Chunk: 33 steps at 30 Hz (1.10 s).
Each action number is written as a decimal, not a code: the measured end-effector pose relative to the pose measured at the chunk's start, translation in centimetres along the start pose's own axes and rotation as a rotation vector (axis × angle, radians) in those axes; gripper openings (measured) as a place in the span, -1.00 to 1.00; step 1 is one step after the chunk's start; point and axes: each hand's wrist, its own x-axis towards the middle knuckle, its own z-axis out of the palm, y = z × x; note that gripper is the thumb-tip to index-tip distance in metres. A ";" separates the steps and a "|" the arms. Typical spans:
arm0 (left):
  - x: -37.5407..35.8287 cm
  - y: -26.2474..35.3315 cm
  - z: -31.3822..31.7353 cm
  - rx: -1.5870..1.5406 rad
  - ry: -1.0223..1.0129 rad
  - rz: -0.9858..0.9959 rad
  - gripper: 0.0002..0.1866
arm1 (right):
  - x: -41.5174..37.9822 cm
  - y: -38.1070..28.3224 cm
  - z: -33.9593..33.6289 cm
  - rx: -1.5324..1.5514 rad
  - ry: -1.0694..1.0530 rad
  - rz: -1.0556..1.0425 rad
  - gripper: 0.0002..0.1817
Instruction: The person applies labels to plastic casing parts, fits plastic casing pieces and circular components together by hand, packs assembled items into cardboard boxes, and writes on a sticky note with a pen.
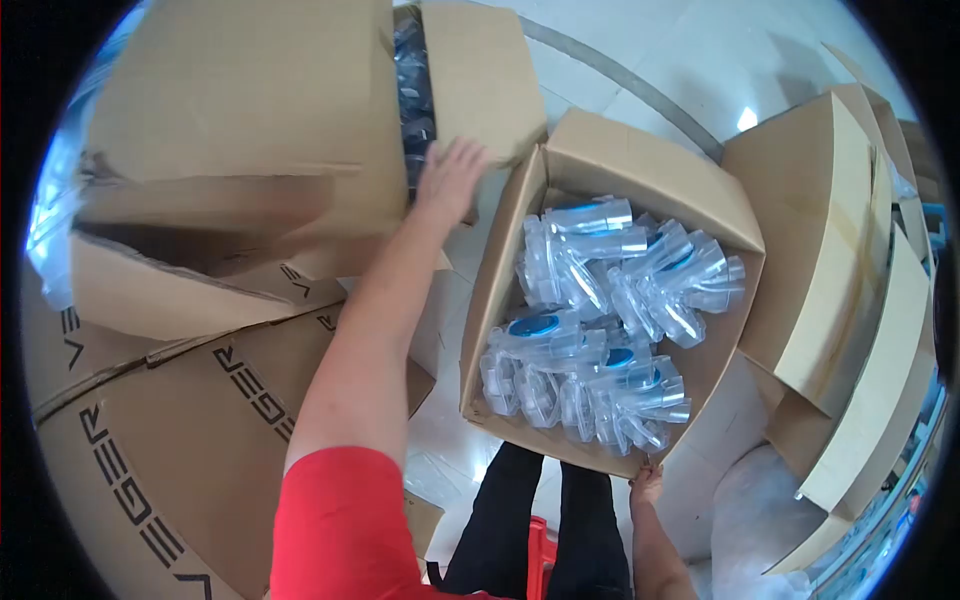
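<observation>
An open cardboard box (712, 378) stands tilted in front of my legs, holding several clear plastic parts (570, 350) with blue ovals, nested in rows. My right hand (648, 486) is closed on its near rim at the lower right corner. Further up and to the left, my left hand (454, 180) is stretched out with fingers apart, over the near edge of a flap (485, 75) on a larger carton (245, 90). Dark, glossy packed items (412, 85) show in the gap beside that flap.
Printed cartons (190, 420) lie at the lower left, under the larger carton. More open boxes (800, 250) stand on the right, with a translucent plastic bag (765, 510) below them. Pale floor tiles (650, 50) show behind, and something red (540, 560) between my legs.
</observation>
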 end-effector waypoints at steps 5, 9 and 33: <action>1.5 1.1 0.3 0.322 -0.204 -0.057 -0.48 | -4.7 -5.3 -1.9 0.285 0.140 0.083 -0.59; 3.0 1.5 0.8 0.265 -0.278 -0.119 -0.40 | -4.0 -9.7 -3.3 0.694 0.326 0.074 -0.49; 2.3 2.0 4.3 0.524 -0.438 -0.158 -0.33 | -1.6 -1.5 -1.8 0.472 -0.086 0.027 -0.40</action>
